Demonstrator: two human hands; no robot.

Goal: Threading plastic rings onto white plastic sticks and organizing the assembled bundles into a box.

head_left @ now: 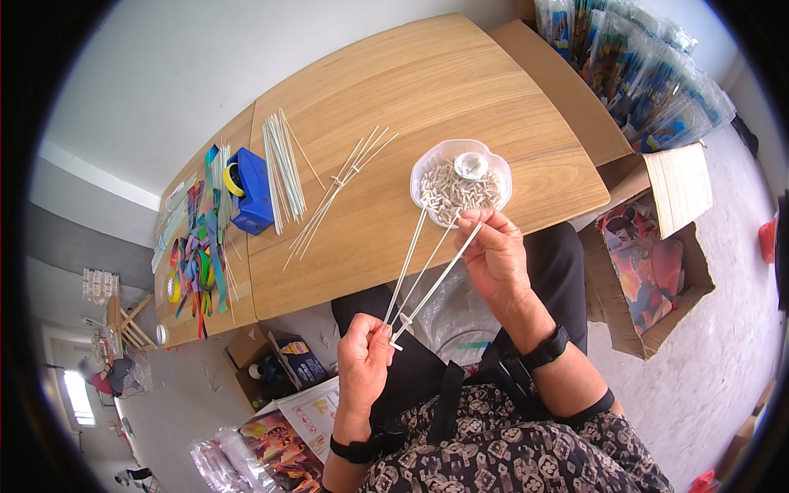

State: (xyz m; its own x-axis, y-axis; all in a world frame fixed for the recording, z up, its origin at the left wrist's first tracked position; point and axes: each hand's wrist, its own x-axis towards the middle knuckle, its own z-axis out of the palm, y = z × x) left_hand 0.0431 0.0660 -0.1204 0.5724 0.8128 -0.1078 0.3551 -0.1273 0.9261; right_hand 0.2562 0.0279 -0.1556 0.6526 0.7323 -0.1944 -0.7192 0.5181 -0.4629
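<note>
Off the near edge of the table, my left hand pinches white rods low, my right hand higher; probably I am joining them, and next needs careful aligning.

A blue tape dispenser carrying a yellow roll stands toward the left end of a wooden bench, near bright ribbons heaped along the left edge. Clear-wrapped packages crowd beyond the far right corner, above an open carton holding colorful printed material. Below the near edge, toward the left corner, a smaller box sits on the grey floor.
</note>
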